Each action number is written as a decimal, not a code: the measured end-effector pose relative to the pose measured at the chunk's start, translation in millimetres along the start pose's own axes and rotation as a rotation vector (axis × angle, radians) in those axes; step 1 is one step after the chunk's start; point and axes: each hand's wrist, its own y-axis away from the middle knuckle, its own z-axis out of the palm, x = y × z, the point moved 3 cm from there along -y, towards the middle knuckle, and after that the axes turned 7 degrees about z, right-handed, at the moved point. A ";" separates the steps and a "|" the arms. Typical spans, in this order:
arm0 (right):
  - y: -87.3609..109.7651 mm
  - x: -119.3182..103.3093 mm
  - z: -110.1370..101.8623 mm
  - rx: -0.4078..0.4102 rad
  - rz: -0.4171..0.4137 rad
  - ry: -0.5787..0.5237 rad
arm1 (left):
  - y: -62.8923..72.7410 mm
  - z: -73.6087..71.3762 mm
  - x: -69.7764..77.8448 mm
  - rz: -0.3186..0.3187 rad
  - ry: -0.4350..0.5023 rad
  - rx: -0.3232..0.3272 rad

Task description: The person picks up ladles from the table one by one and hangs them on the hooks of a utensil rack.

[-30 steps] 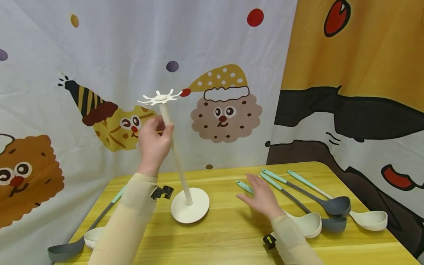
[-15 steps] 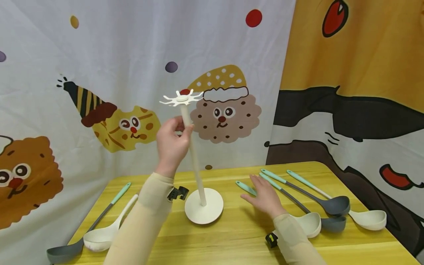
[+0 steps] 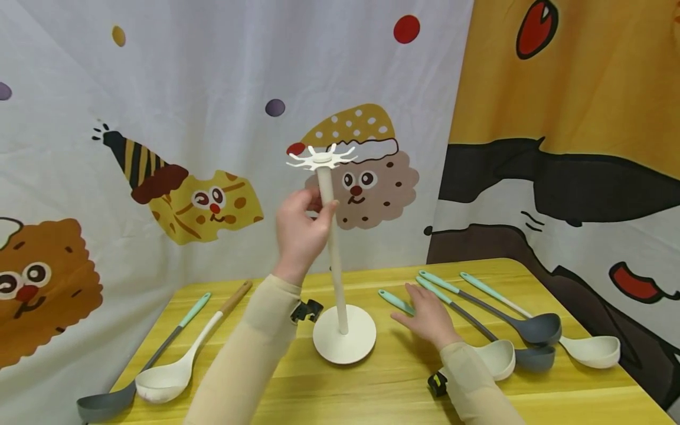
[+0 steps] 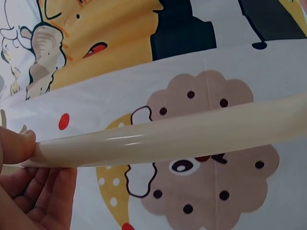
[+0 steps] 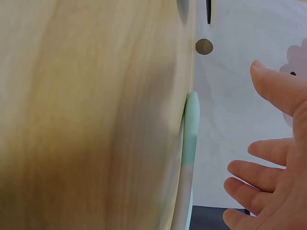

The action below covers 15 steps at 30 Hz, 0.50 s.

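In the head view my left hand (image 3: 303,230) pinches the upper pole of a white utensil stand (image 3: 336,265), between thumb and fingers. The stand leans slightly left, with a ring of hooks on top and a round base (image 3: 345,349) low over the table; contact with the table is hard to tell. In the left wrist view the thumb (image 4: 17,145) presses on the glossy pole (image 4: 144,143). My right hand (image 3: 429,316), fingers spread and holding nothing, hovers over a white ladle (image 3: 496,359) with a mint handle (image 5: 191,129), partly hiding it.
Right of my right hand lie two grey ladles (image 3: 539,330) and another white ladle (image 3: 592,353), all with mint handles. At the left lie a grey ladle (image 3: 106,404) and a white, wood-handled ladle (image 3: 164,381). A printed curtain (image 3: 212,71) hangs behind the wooden table (image 3: 319,398).
My left hand has carried the stand to the right, uncovering the wood-handled ladle at the left. The right hand has shifted only slightly, still spread above the ladle.
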 end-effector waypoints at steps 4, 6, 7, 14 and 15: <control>0.1 0.8 -0.1 -0.010 0.008 0.002 | 1.0 7.8 4.4 -0.018 0.022 -0.007; 0.1 0.9 -0.2 -0.016 0.013 0.001 | 1.4 10.7 5.7 -0.023 0.024 -0.007; 0.1 0.7 -0.4 -0.020 0.017 0.000 | 1.5 11.9 6.4 -0.023 0.024 -0.005; -1.6 1.8 -2.5 -0.038 0.025 0.017 | 3.0 19.8 8.7 -0.018 0.014 -0.010; -1.9 1.9 -3.0 -0.044 0.029 0.019 | 3.3 20.8 9.1 -0.020 0.009 -0.014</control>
